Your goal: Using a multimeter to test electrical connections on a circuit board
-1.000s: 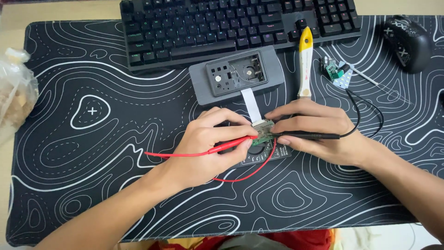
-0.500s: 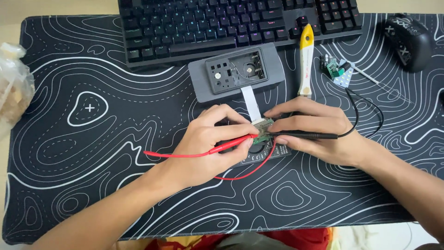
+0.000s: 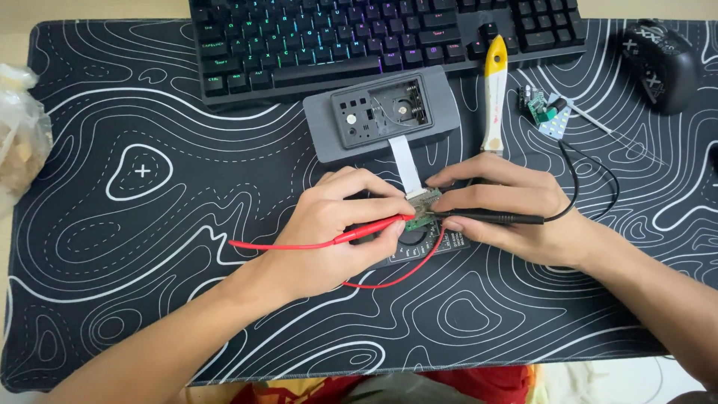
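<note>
My left hand [image 3: 336, 228] pinches a red test probe [image 3: 370, 228], its tip on a small green circuit board [image 3: 424, 208] at the middle of the mat. From the other side my right hand [image 3: 508, 206] holds a black test probe [image 3: 493, 218] against the same board. Under both hands lies a dark multimeter [image 3: 419, 243], mostly hidden, with red [image 3: 389, 278] and black [image 3: 594, 176] leads looping away. A white ribbon cable [image 3: 404, 161] runs from the board to an opened grey device casing [image 3: 381, 112] just beyond.
A black desk mat [image 3: 149, 247] with white contour lines covers the table. Along the far edge sits a black keyboard [image 3: 359, 37]. A yellow-handled brush [image 3: 493, 93], small circuit parts [image 3: 544, 108], a black mouse [image 3: 662, 63] and a clear bag [image 3: 22, 138] lie around.
Both hands stay on the probes at the board. The view has shifted slightly; nothing else visibly moved.
</note>
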